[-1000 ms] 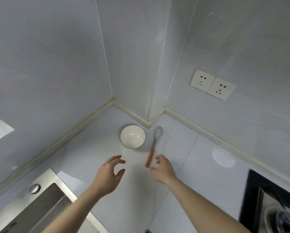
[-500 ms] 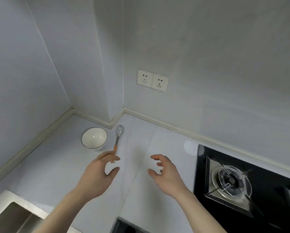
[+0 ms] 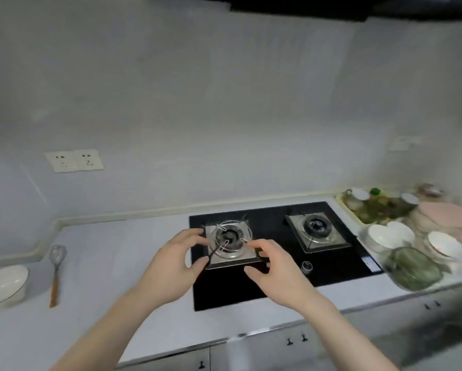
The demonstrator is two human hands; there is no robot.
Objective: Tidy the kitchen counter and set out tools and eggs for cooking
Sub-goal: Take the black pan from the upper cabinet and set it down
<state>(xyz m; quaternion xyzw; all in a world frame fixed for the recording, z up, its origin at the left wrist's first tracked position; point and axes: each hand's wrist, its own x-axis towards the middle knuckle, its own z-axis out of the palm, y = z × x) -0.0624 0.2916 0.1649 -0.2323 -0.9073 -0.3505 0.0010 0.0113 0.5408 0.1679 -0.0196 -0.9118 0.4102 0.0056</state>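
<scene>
Two white bowls [image 3: 388, 235] sit empty

A white bowl [image 3: 3, 284] with a thin dark rim line is shown beside a whisk [image 3: 56, 271] of silver wire and orange-brown handle. The hob [image 3: 275, 279] is rendered in black glass with silver burner plates; the counter [image 3: 112, 263] is pale grey-white.
</scene>
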